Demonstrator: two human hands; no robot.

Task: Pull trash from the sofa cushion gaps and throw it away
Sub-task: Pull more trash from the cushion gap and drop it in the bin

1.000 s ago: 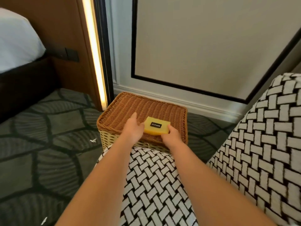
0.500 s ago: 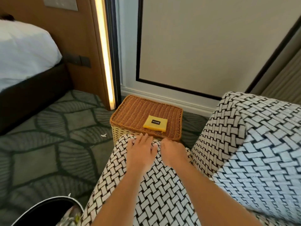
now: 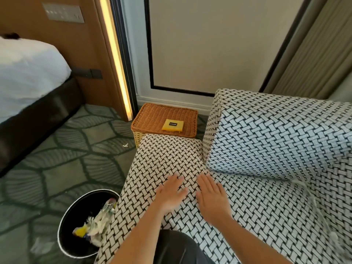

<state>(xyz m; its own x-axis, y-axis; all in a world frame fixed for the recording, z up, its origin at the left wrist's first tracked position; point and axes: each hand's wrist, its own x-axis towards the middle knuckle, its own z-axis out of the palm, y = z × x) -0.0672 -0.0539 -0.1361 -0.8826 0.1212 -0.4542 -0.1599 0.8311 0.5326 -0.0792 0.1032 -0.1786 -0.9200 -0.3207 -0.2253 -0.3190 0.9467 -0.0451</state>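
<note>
Left hand: the left hand [image 3: 172,195] was laid flat on the seat cushion [image 3: 167,159] of the sofa, fingers straight and slightly spread, with nothing held.
Right hand: the right hand [image 3: 211,199] was laid flat just beside the left, palm down, fingers extended and relaxed, with nothing grasped.
Cushion gap: the gap [image 3: 206,169] between the seat cushion and the back cushion [image 3: 276,134] was found just beyond the right hand's fingertips; what lay inside could not be made out.
Upholstery: both cushions were covered in a black-and-white basket-weave pattern.
Trash: crumpled wrappers [image 3: 97,223], white with a yellow piece among them, were seen inside the round black waste bin [image 3: 82,208].
Waste bin: it was stood on the carpet [image 3: 66,168], against the left edge of the sofa.
Loose scrap: a small white scrap [image 3: 125,145] was left on the carpet near the wicker basket [image 3: 152,119].
Wicker basket: it was placed by the wall, touching the far end of the seat cushion, with a yellow packet [image 3: 173,125] laid flat on its lid.
Bed: a white-sheeted bed [image 3: 28,73] was seen at the left, well apart from the sofa.
</note>
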